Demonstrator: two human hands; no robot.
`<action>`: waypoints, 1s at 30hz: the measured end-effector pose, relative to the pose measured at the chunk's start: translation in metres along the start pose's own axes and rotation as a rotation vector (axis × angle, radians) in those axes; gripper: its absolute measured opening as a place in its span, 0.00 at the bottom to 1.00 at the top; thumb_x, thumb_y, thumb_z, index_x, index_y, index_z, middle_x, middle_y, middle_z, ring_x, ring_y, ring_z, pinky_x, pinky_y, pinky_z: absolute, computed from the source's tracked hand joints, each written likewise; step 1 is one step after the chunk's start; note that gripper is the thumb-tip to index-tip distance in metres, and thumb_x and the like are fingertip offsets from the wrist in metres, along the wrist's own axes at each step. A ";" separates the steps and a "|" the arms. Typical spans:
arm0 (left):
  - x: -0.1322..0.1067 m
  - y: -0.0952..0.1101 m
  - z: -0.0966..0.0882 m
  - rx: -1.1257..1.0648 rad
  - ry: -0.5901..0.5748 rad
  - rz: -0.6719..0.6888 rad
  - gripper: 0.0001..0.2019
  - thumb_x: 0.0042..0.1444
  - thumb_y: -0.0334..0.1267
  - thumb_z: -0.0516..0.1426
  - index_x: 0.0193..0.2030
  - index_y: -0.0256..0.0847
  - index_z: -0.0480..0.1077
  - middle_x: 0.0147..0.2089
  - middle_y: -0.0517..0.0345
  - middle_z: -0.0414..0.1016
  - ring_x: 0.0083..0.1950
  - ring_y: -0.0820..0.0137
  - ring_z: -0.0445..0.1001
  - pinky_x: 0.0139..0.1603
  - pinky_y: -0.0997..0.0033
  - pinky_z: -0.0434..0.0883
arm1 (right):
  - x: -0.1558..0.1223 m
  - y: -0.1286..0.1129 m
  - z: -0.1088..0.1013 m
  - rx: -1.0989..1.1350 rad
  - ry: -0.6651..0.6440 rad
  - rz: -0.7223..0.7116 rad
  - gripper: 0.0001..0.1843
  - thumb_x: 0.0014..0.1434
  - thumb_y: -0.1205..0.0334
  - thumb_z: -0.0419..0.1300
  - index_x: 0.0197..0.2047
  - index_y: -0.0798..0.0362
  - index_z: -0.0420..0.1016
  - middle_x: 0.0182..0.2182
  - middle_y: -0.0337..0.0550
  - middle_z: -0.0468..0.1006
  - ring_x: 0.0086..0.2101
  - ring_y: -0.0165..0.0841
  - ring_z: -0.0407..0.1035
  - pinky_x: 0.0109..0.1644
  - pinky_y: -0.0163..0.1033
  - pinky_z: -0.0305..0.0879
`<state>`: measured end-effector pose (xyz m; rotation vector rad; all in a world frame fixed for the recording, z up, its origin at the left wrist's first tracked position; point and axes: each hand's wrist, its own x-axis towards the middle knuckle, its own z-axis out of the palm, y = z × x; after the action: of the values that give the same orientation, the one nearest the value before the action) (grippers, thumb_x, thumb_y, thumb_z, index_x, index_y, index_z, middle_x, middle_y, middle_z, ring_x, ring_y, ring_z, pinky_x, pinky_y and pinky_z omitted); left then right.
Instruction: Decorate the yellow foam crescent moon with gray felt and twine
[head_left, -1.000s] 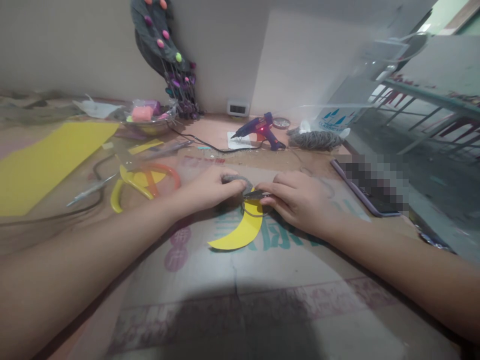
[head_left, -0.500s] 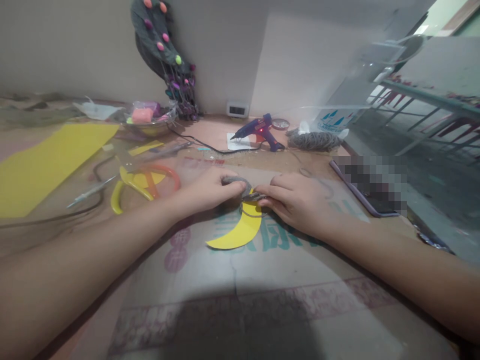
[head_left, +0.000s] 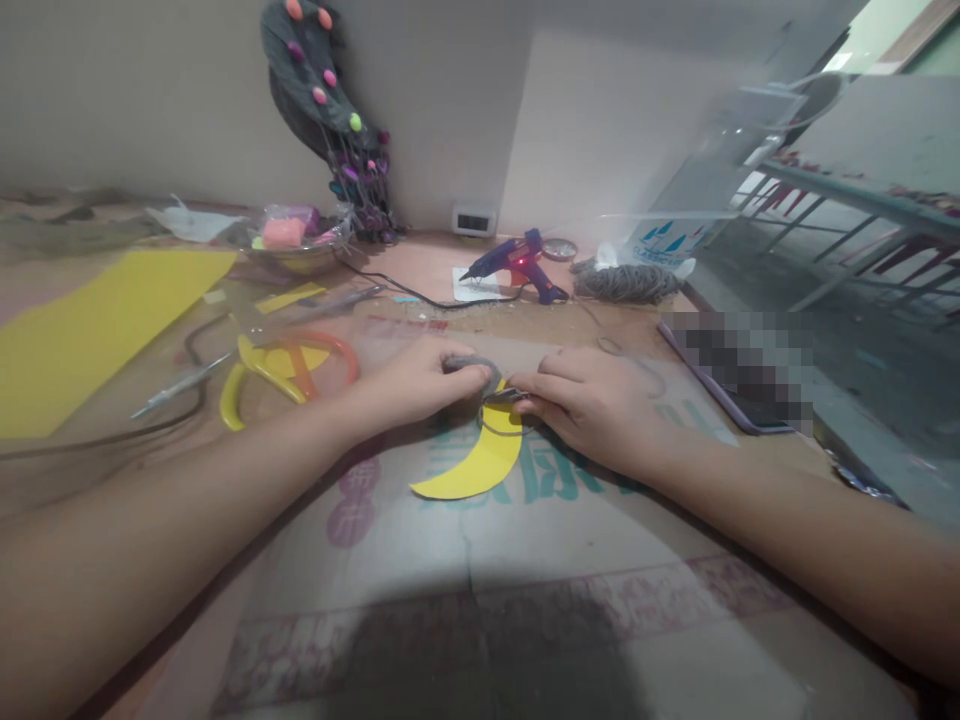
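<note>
A yellow paper crescent (head_left: 484,465) lies on the cardboard, its upper end wrapped in grey yarn (head_left: 472,363). My left hand (head_left: 424,375) is closed on that wrapped end, the thumb pressing from the near side. On the other side, my right hand (head_left: 581,400) pinches grey yarn close against the crescent, fingertips bunched together. A loose loop of yarn crosses the yellow paper just below the fingers. The crescent's pointed lower tip is uncovered and aims left. Parts of the wrapped end are hidden by my fingers.
Scissors (head_left: 328,342) with yellow and orange handles lie left, near a yellow sheet (head_left: 112,320). A glue gun (head_left: 517,262) with a lit red light stands behind my hands. A yarn skein (head_left: 626,283) and a phone (head_left: 720,380) are right. A decorated grey crescent (head_left: 304,75) leans at the wall.
</note>
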<state>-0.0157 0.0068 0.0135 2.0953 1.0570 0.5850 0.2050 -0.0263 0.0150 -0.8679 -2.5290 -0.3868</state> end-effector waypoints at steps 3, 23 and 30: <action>0.000 0.001 0.000 -0.003 -0.001 -0.005 0.14 0.56 0.40 0.50 0.21 0.39 0.62 0.22 0.63 0.64 0.27 0.73 0.63 0.27 0.72 0.56 | 0.000 0.000 0.000 -0.005 -0.006 0.004 0.13 0.65 0.59 0.55 0.42 0.55 0.80 0.24 0.41 0.73 0.27 0.31 0.63 0.30 0.37 0.52; -0.003 0.003 0.000 -0.123 0.015 -0.058 0.13 0.55 0.41 0.52 0.22 0.39 0.65 0.21 0.62 0.67 0.23 0.74 0.63 0.23 0.74 0.58 | -0.006 0.007 0.001 0.128 0.001 0.065 0.15 0.66 0.57 0.53 0.47 0.55 0.76 0.30 0.44 0.73 0.31 0.33 0.64 0.34 0.37 0.56; -0.003 0.000 0.001 -0.224 0.025 -0.023 0.16 0.58 0.44 0.51 0.23 0.39 0.64 0.21 0.63 0.63 0.23 0.75 0.61 0.23 0.75 0.59 | -0.005 0.003 -0.005 0.194 -0.024 0.139 0.15 0.65 0.55 0.53 0.45 0.57 0.73 0.31 0.45 0.75 0.31 0.34 0.67 0.35 0.37 0.59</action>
<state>-0.0169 0.0035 0.0127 1.8831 0.9798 0.6868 0.2126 -0.0285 0.0173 -0.9685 -2.4598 -0.0854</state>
